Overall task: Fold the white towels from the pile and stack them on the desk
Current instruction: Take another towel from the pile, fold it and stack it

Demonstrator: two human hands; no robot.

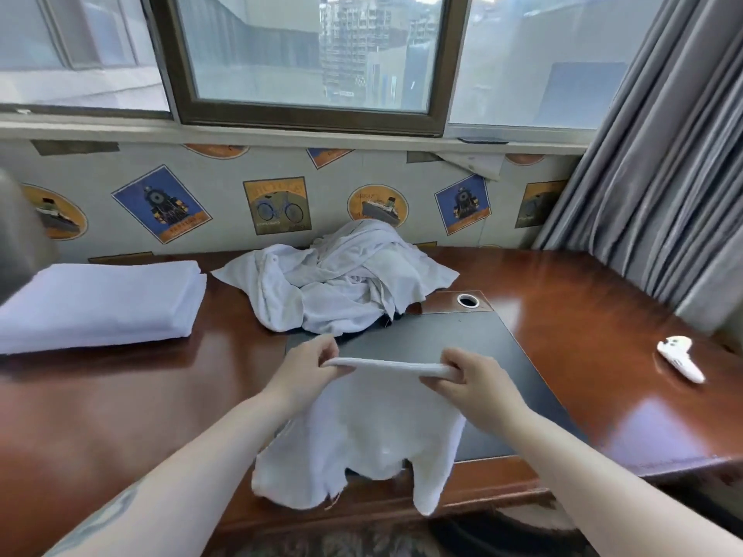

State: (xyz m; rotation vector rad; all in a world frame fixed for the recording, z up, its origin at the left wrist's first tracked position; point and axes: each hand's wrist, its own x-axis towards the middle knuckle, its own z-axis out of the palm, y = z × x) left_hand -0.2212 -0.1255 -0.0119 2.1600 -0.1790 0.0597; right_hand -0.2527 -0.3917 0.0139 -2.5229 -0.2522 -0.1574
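A white towel (374,428) hangs in front of me, its upper edge stretched between both hands and its ragged lower end draped over the desk's front edge. My left hand (305,371) pinches the left end of that edge. My right hand (470,379) grips the right end. Behind them, a crumpled pile of white towels (341,283) lies against the wall. A stack of folded white towels (100,303) sits at the left of the wooden desk (583,315).
A dark desk pad (462,339) covers the desk's middle, with a round cable hole (467,300) behind it. A white controller (679,357) lies at the right. Grey curtains (663,154) hang at the far right; a window is behind the desk.
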